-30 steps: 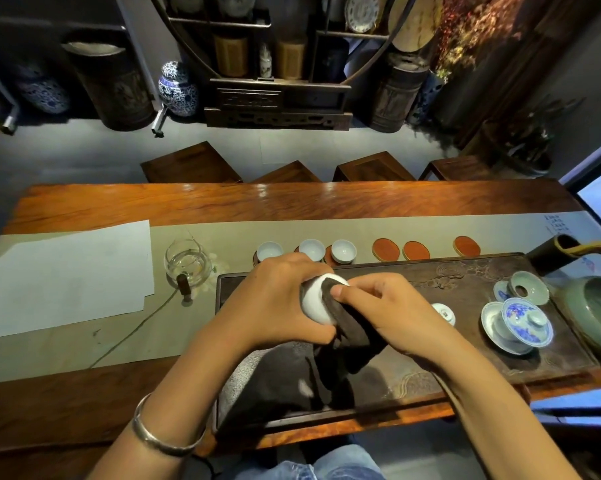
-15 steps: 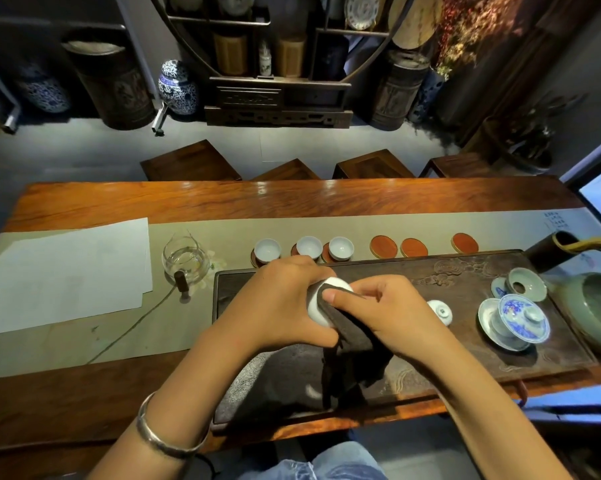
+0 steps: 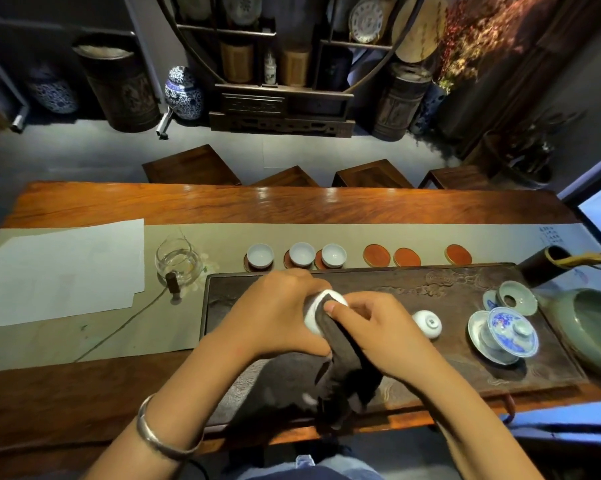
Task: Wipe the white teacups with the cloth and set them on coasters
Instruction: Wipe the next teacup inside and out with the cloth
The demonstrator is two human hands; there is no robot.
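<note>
White porcelain teacup (image 3: 314, 311), gripped in left hand (image 3: 275, 315) above carved dark tea tray (image 3: 465, 289), has turned slightly against dark brown cloth (image 3: 344, 355) pinched by right hand (image 3: 372, 336); wiping unfinished, three red coasters (image 3: 406, 257) vacant

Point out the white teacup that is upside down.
The teacup on the tray, right of the right hand: foot up, while the three cups on coasters sit upright.

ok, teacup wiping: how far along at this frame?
Done: three teacups sit on coasters. In hand: the left hand holds a fourth cup while the right hand presses the dark cloth on it. Left: one upturned cup on the tray, and three empty coasters.
</note>
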